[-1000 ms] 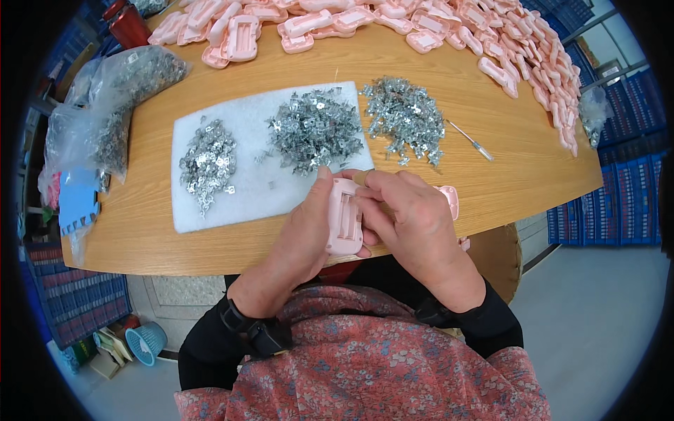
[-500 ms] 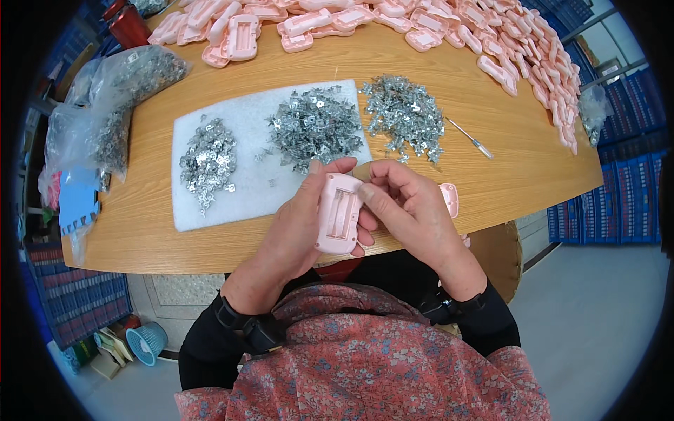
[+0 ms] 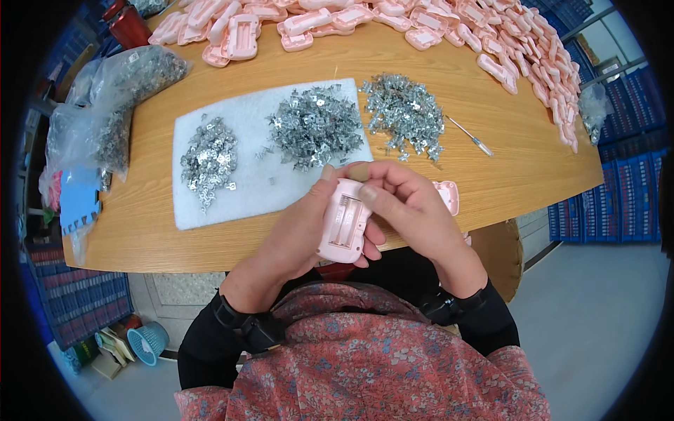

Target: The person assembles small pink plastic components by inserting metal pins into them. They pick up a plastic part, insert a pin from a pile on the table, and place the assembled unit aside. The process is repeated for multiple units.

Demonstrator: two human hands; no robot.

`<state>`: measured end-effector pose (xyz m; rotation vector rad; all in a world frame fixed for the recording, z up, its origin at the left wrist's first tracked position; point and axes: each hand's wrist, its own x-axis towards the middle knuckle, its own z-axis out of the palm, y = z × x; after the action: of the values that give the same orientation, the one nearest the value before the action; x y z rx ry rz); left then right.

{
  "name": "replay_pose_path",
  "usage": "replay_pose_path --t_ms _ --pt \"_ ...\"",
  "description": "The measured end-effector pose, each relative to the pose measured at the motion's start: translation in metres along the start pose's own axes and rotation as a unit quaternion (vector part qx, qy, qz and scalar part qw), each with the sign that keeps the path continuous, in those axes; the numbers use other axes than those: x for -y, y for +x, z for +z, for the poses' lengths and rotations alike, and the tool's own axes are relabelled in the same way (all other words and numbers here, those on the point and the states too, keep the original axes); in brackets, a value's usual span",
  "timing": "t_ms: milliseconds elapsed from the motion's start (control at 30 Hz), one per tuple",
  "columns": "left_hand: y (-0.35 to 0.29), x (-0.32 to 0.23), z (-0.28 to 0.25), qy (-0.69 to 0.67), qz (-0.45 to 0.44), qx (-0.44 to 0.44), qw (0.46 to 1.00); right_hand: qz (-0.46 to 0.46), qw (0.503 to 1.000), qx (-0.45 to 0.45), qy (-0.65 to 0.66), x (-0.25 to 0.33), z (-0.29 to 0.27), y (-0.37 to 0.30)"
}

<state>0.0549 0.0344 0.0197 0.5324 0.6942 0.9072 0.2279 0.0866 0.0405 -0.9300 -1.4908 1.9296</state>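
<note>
A pale pink plastic battery housing (image 3: 342,254) lies in my left hand (image 3: 300,221), its long open battery compartment facing up. The left thumb rests along its upper left side, and the fingers curl underneath, their tips showing past the right edge. A coiled spring contact (image 3: 345,201) shows at the compartment's upper end. My right hand (image 3: 414,210) is closed at the housing's upper right corner, thumb pressed on it and index finger bent behind. A tan covering (image 3: 359,172) sits on one fingertip there. Whatever may be under the right thumb is hidden.
Small metal contact pieces lie in heaps (image 3: 209,158) (image 3: 316,126) on a white foam sheet (image 3: 246,203); another heap (image 3: 404,116) lies beside it. A screwdriver (image 3: 472,137) is farther right. Pink housings (image 3: 491,42) pile along the far edge. Plastic bags (image 3: 112,105) of metal parts stand left.
The housing and both hands have shifted slightly toward me, and the housing has moved a little to the right. My right thumb stays at its upper corner.
</note>
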Motion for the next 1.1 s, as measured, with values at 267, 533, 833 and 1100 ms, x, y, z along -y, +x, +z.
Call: replay_pose_path --t_ms 267,533,833,1100 --pt "-0.008 0.002 -0.005 0.248 0.132 -0.122 0.952 -0.026 0.998 -0.047 -0.041 -0.006 -0.007 -0.004" --pt "-0.018 -0.008 0.001 0.407 0.145 -0.092 0.897 -0.054 0.996 -0.065 -0.030 0.005 0.001 -0.014" --pt "-0.018 -0.005 -0.012 -0.155 0.033 -0.020 0.987 -0.141 0.987 -0.012 -0.070 -0.010 0.007 -0.014" --pt "-0.016 0.002 -0.011 -0.169 0.030 -0.042 0.984 -0.237 0.952 -0.056 -0.185 -0.017 0.023 -0.011"
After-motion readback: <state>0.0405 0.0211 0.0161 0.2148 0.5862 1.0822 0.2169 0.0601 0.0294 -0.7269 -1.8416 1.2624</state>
